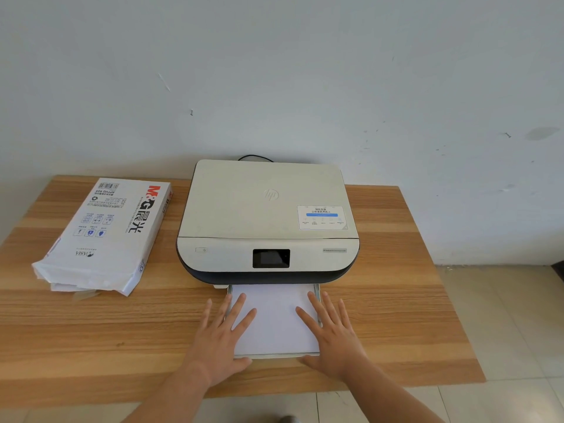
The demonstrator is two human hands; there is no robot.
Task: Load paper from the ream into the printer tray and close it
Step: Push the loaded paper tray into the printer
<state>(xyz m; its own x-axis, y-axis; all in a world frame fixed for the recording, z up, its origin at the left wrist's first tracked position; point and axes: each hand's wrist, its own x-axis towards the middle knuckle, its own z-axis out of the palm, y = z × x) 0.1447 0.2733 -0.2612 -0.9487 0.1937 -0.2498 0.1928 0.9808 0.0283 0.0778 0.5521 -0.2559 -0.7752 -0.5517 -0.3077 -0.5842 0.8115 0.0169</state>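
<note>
The paper (274,319) lies in the printer tray (276,356), pulled out at the printer (267,221) front. Left hand (218,340) and right hand (334,334) rest flat on it, fingers spread. The ream (103,233) lies left on the wooden table (396,300), against a white wall (274,71); tiled floor (503,315) is at the right.

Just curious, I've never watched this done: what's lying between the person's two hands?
In the head view, a stack of white paper in the pulled-out printer tray lies between the left hand and right hand.
</note>
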